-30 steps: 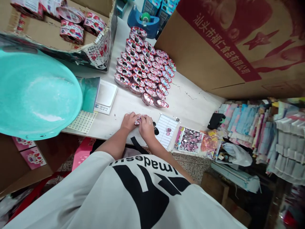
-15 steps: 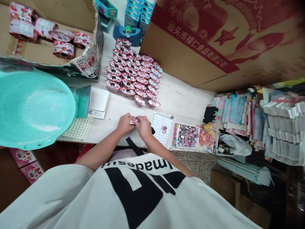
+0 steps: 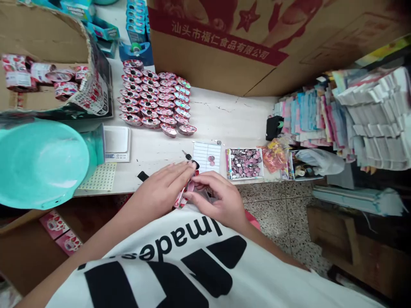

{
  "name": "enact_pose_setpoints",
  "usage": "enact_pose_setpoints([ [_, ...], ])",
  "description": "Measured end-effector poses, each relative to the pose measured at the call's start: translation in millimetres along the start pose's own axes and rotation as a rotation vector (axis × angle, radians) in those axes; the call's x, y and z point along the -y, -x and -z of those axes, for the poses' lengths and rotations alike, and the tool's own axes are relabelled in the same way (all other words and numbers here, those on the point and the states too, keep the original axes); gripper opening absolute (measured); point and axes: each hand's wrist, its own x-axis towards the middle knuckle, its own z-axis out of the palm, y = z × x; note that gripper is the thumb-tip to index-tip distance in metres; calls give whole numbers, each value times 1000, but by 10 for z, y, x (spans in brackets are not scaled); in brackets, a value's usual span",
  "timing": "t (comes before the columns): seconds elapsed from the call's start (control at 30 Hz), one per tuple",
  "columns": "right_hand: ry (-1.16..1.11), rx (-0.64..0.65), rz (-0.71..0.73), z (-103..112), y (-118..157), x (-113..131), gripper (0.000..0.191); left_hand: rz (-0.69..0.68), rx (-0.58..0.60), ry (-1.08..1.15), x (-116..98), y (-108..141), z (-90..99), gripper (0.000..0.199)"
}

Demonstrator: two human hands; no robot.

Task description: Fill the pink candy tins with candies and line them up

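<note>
A small red-and-pink pack (image 3: 180,199) is held in front of my shirt, just past the table's front edge. My left hand (image 3: 168,186) lies along its left side, fingers long and pressed together against it. My right hand (image 3: 221,197) pinches at the pack's other side. Between that thumb and fingers shows a pink disc (image 3: 191,186); whether it is fixed to the pack I cannot tell. Ahead stand rows of like packs (image 3: 149,103), several with a dark hole on top, others with a pink disc there. To the right, an open tray (image 3: 228,164) holds pink and silver discs.
A lined sheet (image 3: 202,156) with a few discs and keys (image 3: 188,157) lie beyond my hands. At left are a scale (image 3: 117,143), a turquoise basin (image 3: 45,162) and a carton (image 3: 99,92) of packs. A large carton (image 3: 208,64) stands behind; stacked papers (image 3: 382,128) at right.
Both hands have come back from the tabletop toward my body with the pack, now beyond the table edge. My left hand's fingers have straightened along it. The camera view has shifted.
</note>
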Motion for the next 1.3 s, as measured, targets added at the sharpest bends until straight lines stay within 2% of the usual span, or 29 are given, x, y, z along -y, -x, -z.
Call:
enact_pose_setpoints([
  [0.13,97,-21,46,50,144,-21,19,40,85,117,-98,-28,-44,47],
  [0.37,215,-23,7,55,207,-88,13,121,148,226,-168,-161,-109,50],
  [0.57,237,-143,90,128,230,-29,12,240,103,209,-74,-107,-83,53],
  [0.7,115,-245,-16,193,158,-82,15,186,149,344,-4,-142,-36,57],
  [0.8,-17,-415,-175,156,89,-416,21,206,90,402,104,-195,-72,49],
  [0.9,-123,-506,-422,43,88,-1058,35,326,-33,423,339,-160,-225,41],
  [0.97,-98,-479,-603,-36,152,-1549,36,448,-78,456,580,-83,-387,43],
  [1.03,91,-363,-729,-99,279,-1974,30,566,-86,503,863,11,-578,50],
  [1.07,186,-310,-761,-126,363,-2136,28,675,-93,529,1007,56,-678,55],
  [1.17,291,-242,-811,-206,637,-2404,19,862,-76,432,1398,157,-966,61],
  [1.3,298,-225,-847,-326,895,-2430,12,871,50,250,1763,217,-1284,58],
])
